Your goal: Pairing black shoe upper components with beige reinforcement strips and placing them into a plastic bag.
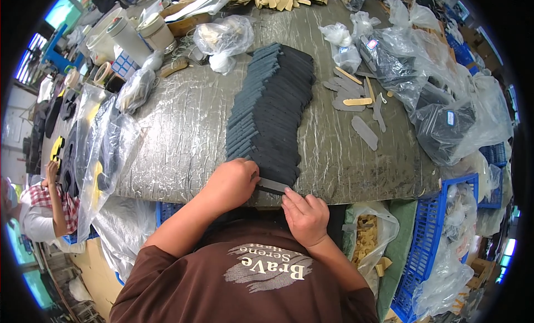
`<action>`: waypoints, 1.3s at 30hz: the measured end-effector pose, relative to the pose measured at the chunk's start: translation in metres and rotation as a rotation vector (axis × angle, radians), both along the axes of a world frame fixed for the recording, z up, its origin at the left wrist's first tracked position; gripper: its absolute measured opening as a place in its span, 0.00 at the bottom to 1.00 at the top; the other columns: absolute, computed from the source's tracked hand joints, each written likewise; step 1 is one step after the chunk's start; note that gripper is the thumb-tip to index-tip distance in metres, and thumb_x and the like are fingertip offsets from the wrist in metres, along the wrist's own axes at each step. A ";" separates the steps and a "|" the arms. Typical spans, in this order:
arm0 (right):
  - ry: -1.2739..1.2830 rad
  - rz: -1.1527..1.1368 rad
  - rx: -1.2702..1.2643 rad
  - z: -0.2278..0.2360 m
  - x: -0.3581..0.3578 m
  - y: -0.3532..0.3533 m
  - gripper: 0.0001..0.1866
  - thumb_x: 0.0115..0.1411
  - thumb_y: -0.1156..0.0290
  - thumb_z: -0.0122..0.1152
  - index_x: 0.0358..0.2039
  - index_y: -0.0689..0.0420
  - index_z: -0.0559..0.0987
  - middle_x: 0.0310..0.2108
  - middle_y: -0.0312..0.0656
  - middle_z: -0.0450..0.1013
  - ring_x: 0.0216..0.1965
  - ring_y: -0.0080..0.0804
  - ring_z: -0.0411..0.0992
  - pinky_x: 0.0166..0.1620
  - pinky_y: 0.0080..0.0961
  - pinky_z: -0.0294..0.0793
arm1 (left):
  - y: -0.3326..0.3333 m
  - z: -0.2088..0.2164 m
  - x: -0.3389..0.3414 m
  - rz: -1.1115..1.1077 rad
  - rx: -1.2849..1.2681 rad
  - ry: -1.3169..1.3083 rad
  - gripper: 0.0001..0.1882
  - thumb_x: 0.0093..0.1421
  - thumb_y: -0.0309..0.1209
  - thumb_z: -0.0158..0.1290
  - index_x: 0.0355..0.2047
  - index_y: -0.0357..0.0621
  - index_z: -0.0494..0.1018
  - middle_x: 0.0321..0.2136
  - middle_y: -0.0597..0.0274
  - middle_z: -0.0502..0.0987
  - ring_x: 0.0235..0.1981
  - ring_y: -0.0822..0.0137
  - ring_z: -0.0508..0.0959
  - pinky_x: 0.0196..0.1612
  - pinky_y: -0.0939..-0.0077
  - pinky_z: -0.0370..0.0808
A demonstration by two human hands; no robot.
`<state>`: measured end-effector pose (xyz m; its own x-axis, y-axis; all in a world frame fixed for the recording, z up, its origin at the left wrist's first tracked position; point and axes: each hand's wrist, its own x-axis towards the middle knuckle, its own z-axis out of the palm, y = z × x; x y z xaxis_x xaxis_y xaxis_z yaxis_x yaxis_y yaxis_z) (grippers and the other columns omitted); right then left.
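Note:
A long row of overlapping dark strips (272, 106), blue-grey along the left side and black across the middle, lies fanned on the table in front of me. At its near end, by the table's front edge, a thin grey strip (273, 185) spans between my hands. My left hand (233, 181) is closed, its thumb and fingers pinching the strip's left end. The strip's right end sits at the fingertips of my right hand (305, 212), thumb and forefinger pressed together there and the other fingers curled.
The table (183, 123) has a shiny, wrinkled cover. Loose grey pieces (364, 133) and tan sticks lie at right, beside plastic bags (445, 117) of dark parts. Tubs (156, 33) stand far left. Blue crates (428, 239) flank me at right. Another person (47, 206) works at left.

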<state>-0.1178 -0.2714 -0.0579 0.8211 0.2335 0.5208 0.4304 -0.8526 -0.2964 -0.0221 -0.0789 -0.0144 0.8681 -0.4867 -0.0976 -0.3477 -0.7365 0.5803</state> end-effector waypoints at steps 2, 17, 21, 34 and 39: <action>0.003 -0.004 0.003 0.000 0.001 0.000 0.06 0.46 0.71 0.64 0.28 0.54 0.80 0.40 0.27 0.75 0.23 0.26 0.65 0.24 0.24 0.63 | -0.003 0.001 -0.001 0.000 0.026 -0.035 0.06 0.50 0.28 0.57 0.27 0.39 0.75 0.26 0.49 0.75 0.30 0.47 0.76 0.34 0.59 0.73; 0.235 0.081 0.092 0.014 0.046 0.015 0.15 0.47 0.71 0.65 0.39 0.55 0.80 0.47 0.37 0.72 0.27 0.38 0.74 0.31 0.33 0.72 | 0.110 0.022 0.053 0.504 0.115 -0.063 0.13 0.48 0.32 0.61 0.32 0.40 0.74 0.28 0.47 0.77 0.33 0.47 0.76 0.35 0.62 0.72; 0.312 0.054 0.100 0.032 0.047 0.030 0.12 0.49 0.72 0.64 0.36 0.56 0.80 0.41 0.38 0.74 0.28 0.39 0.74 0.32 0.34 0.73 | 0.078 0.013 0.014 0.206 -0.243 -0.130 0.32 0.50 0.46 0.61 0.49 0.38 0.68 0.40 0.47 0.72 0.36 0.49 0.75 0.39 0.61 0.72; 0.877 0.183 0.932 0.047 0.041 0.035 0.01 0.54 0.82 0.58 0.27 0.66 0.78 0.26 0.36 0.74 0.29 0.19 0.70 0.34 0.16 0.70 | 0.014 0.008 -0.028 -0.153 -0.349 -0.095 0.44 0.49 0.59 0.50 0.58 0.43 0.56 0.36 0.48 0.67 0.31 0.46 0.75 0.31 0.58 0.73; 0.875 0.222 0.999 0.046 0.039 0.034 0.02 0.53 0.81 0.60 0.27 0.66 0.78 0.26 0.38 0.75 0.29 0.20 0.71 0.33 0.17 0.70 | 0.011 0.006 -0.030 -0.172 -0.369 -0.069 0.41 0.51 0.57 0.51 0.57 0.41 0.58 0.37 0.47 0.67 0.31 0.46 0.75 0.31 0.58 0.73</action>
<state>-0.0784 -0.2377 -0.0118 0.9636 0.2352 -0.1270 -0.1187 -0.0494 -0.9917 -0.0519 -0.0675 -0.0081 0.7693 -0.6168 0.1663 -0.4951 -0.4113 0.7653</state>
